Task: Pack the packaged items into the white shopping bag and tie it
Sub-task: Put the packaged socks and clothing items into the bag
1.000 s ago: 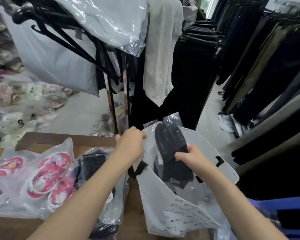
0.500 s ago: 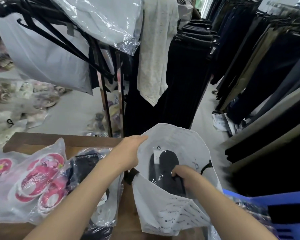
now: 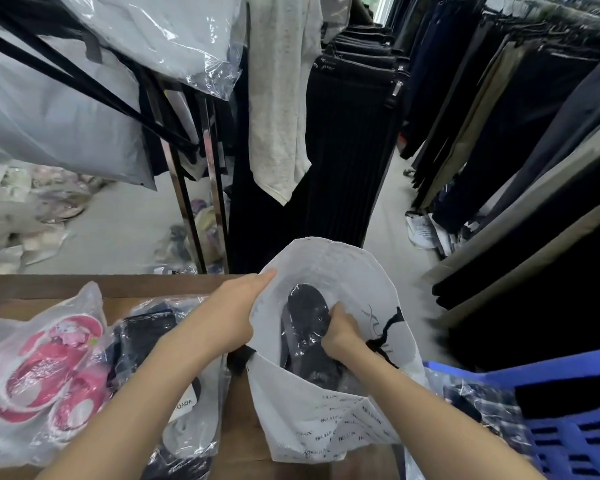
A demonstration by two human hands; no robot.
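Observation:
The white shopping bag (image 3: 329, 424) with black print and black ribbon handles stands open at the right end of the wooden table (image 3: 111, 287). My left hand (image 3: 234, 313) grips the bag's left rim and holds the mouth wide. My right hand (image 3: 342, 332) reaches inside the bag, closed on a pair of black slippers in clear plastic (image 3: 305, 327). On the table to the left lie a clear pack of black slippers (image 3: 146, 341) and a pack of pink slippers (image 3: 52, 368).
A clothes rack with grey and plastic-covered garments (image 3: 94, 109) hangs over the table's far side. Dark trousers (image 3: 534, 168) line the right aisle. A blue plastic crate (image 3: 575, 427) with a checked packed item sits at the lower right. More packed goods lie on the floor at left.
My right hand has pushed the black slipper pack from above the rim down deep into the bag. My left hand kept its hold on the rim.

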